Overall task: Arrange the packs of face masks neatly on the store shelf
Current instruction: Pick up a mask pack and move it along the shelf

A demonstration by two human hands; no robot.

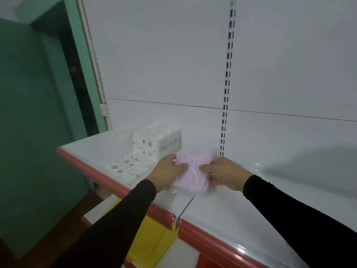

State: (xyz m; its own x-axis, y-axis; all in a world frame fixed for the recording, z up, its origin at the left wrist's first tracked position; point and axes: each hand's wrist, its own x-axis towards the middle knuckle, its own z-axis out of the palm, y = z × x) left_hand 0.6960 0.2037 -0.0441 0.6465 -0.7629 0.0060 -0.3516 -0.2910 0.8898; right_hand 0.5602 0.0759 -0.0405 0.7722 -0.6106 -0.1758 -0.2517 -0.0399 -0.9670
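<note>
1. The shelf (241,200) is the widest thing in front of me: a white deck with a red front lip and a clear plastic divider (184,208) standing at its edge. My worry is that the pack I am setting down sits close to that lip and partly on the near side of the deck. If I let go before it lies flat, I judge it could slide forward and drop off toward the yellow sheet (148,238) below.

2. The stack of patterned mask packs (154,142) stands to the left, with a few more packs (127,168) slumped in front of it. My left wrist passes just beside these. A careless pull-back could, I think, knock the leaning ones further askew and spoil the row.

3. The pink mask pack (190,171) lies between my hands on the shelf, just right of the patterned stack. Its clear wrapper looks slick and soft, so it may buckle or skew if I press unevenly from the two sides.

4. My left hand (168,171) comes in from the left, its fingers curled over the pack's left edge; that grip is closed on the pack.

5. My right hand (222,174) mirrors it, its fingers pinching the right edge, so this grip holds the pack too. Both forearms, in black sleeves, reach forward and slightly inward, wrists low over the shelf.
</note>
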